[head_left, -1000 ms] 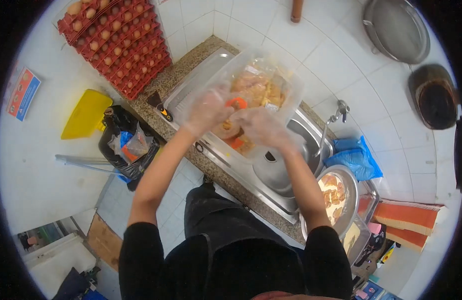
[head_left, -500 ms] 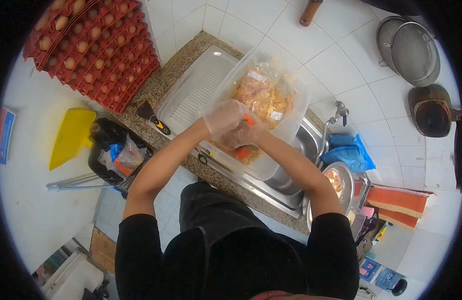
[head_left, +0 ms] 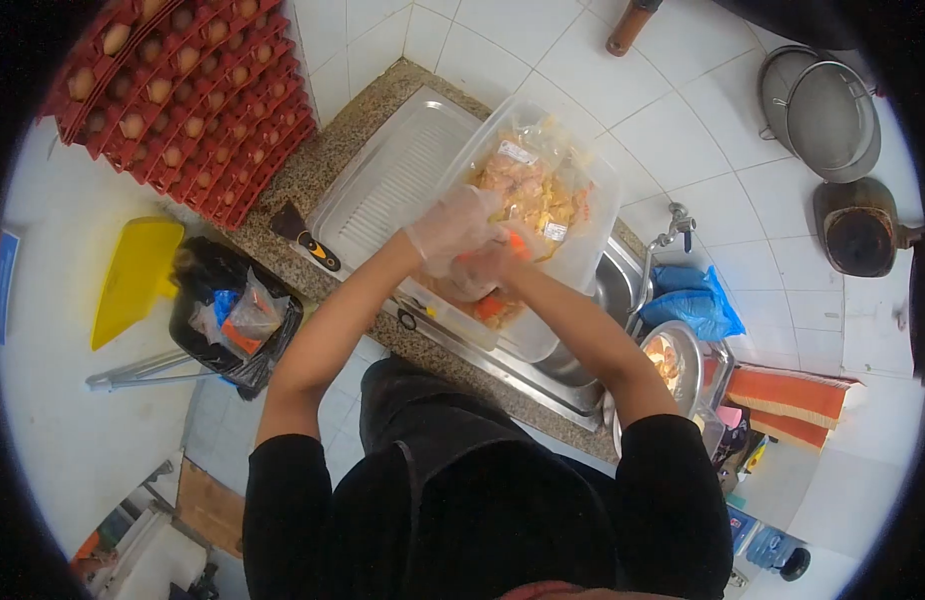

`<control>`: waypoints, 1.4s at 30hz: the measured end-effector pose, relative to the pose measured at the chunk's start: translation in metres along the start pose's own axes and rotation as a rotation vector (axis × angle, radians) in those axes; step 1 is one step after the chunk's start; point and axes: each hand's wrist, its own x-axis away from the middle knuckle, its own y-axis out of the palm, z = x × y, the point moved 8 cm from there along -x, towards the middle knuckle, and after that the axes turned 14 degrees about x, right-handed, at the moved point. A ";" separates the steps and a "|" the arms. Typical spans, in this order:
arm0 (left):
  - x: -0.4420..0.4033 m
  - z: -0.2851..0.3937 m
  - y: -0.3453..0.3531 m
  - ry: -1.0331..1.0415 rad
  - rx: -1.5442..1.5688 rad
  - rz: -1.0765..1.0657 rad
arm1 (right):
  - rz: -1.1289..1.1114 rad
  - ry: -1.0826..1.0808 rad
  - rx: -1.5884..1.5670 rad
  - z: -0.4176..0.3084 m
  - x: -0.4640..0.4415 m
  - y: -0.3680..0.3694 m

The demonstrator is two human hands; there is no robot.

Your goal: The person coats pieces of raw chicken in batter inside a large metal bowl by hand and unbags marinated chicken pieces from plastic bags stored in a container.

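Observation:
Both my hands are close together over a translucent plastic tub [head_left: 605, 215], each in a clear plastic glove. My left hand [head_left: 455, 228] has its fingers curled on a clear plastic packet with an orange patch [head_left: 520, 243]. My right hand [head_left: 488, 268], blurred, grips the same packet from the near side; the gloves hide most of it. Beneath and beyond them, the tub holds packs of pale pinkish meat [head_left: 523, 180] in clear wrapping with white labels. The tub rests tilted across the sink's edge.
A ridged steel drainboard [head_left: 388, 175] lies left of the tub, with a black-handled scraper [head_left: 320, 252] on the granite counter. Red egg trays [head_left: 198, 110] are stacked at the left. Below stands a lined bin [head_left: 238, 320] with wrappers. At right are a tap [head_left: 681, 222], blue bag [head_left: 695, 300] and metal bowl [head_left: 691, 372].
My hands have shifted slightly apart, with the right hand moving a little toward me. More of the packet's orange patch shows between them. The view has tilted slightly.

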 end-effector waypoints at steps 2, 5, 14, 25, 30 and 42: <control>0.013 0.033 -0.039 -0.089 0.251 0.034 | 0.006 0.008 -0.127 0.019 0.015 -0.012; 0.032 0.017 -0.053 -0.111 0.540 0.147 | -0.015 0.009 -0.230 0.042 0.040 -0.025; 0.036 0.030 -0.013 -0.140 0.534 -0.125 | -0.203 -0.200 -0.617 0.058 0.107 -0.038; -0.026 0.026 0.026 0.335 -0.350 -0.285 | 0.485 -0.344 0.036 0.008 0.133 -0.086; 0.000 -0.009 0.033 0.412 -0.446 -0.097 | 0.138 -0.099 -0.533 0.022 0.176 -0.121; 0.019 0.024 -0.005 -0.196 0.893 0.265 | 0.363 -0.198 -0.903 0.050 0.197 -0.156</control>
